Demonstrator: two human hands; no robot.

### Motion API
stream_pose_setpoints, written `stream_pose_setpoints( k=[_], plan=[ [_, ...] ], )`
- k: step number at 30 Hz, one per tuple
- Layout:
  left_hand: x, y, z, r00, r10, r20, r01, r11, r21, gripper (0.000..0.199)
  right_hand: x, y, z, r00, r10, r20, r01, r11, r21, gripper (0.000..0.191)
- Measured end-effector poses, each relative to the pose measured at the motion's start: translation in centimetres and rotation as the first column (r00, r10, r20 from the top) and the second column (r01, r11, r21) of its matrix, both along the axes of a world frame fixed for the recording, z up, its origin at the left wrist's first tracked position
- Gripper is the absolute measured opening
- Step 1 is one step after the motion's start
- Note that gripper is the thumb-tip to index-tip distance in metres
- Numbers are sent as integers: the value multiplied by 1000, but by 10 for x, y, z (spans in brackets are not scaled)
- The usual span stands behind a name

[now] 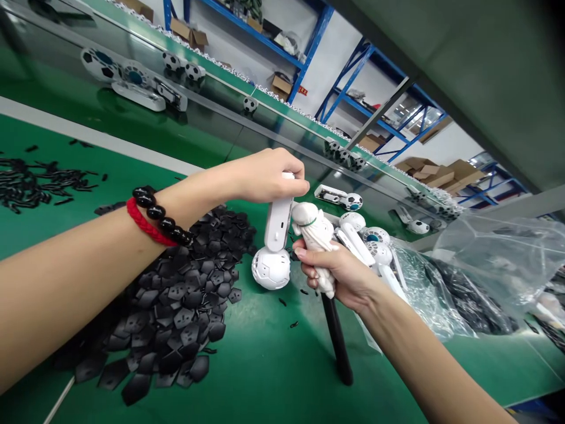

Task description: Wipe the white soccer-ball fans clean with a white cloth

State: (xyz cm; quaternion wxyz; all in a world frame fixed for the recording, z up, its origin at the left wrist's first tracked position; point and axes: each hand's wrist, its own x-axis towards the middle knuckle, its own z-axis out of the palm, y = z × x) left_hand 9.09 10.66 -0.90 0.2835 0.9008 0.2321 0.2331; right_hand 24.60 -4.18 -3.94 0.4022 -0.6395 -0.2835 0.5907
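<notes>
left hand gripping white device, right hand holding cloth-wrapped tool

White handle part-hidden (left hand)

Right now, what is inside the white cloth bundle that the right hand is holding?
A straight black rod extends from the lower end of the white cloth bundle in the right hand. Whatever the cloth wraps is covered, so it cannot be seen.

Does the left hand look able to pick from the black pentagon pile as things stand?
Probably not: the left hand holds the white device by its upper end. The front of the black pentagon pile lies uncovered, so the way looks otherwise free.
</notes>
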Motion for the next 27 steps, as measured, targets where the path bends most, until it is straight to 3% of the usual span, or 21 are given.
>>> stream_pose_setpoints(
  k=[7,12,16,27],
  plan=[
    [0,1,-1,1000,-18,18,19,1000,-19,20,1,0,-1,999,-29,20,28,999,24,30],
    [1,1,-2,1000,-24,17,24,1000,-6,21,3,-1,3,997,-33,-72,34,999,15,34],
    [0,3,-3,999,-33,19,33,999,-11,21,2,-2,4,1000,1,11,-1,1000,15,43],
    [-2,7,-6,999,-16,29,18,998,-55,20,3,-3,2,999,24,-36,-25,999,-31,31]
  ],
)
